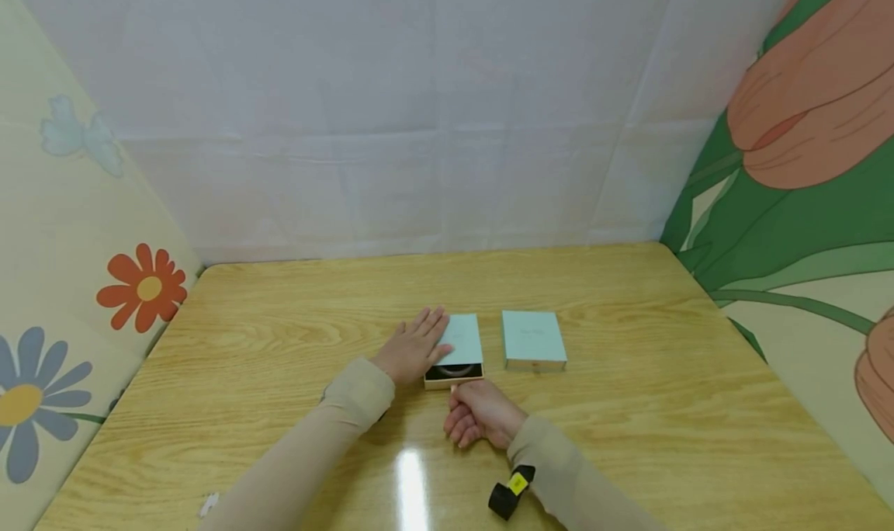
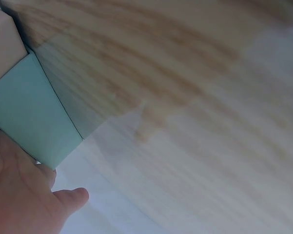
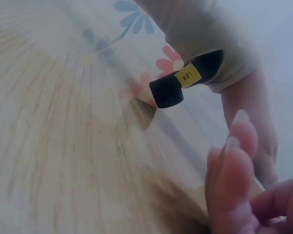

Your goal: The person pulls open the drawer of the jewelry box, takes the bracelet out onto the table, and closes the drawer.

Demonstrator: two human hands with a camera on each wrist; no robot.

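Observation:
A mint-green drawer box (image 1: pixel 464 340) lies on the table with its cream drawer (image 1: pixel 438 385) partly pulled out toward me. Inside the drawer's dark interior, the curved edge of a round item (image 1: pixel 457 370) shows, mostly hidden under the sleeve. My left hand (image 1: pixel 414 348) rests with straight fingers along the left side and top of the sleeve. In the left wrist view the green sleeve (image 2: pixel 36 109) stands beside that hand's fingers. My right hand (image 1: pixel 482 414), fingers curled, pinches the small pull tab at the drawer's front; its fingers (image 3: pixel 231 183) appear close up in the right wrist view.
A second mint-green box (image 1: pixel 534 337), its drawer closed, lies just right of the first. A small white scrap (image 1: pixel 209 504) is near the table's front left. White cloth (image 1: pixel 433 127) hangs behind the wood-grain table (image 1: pixel 279 306), with flower-printed panels on both sides.

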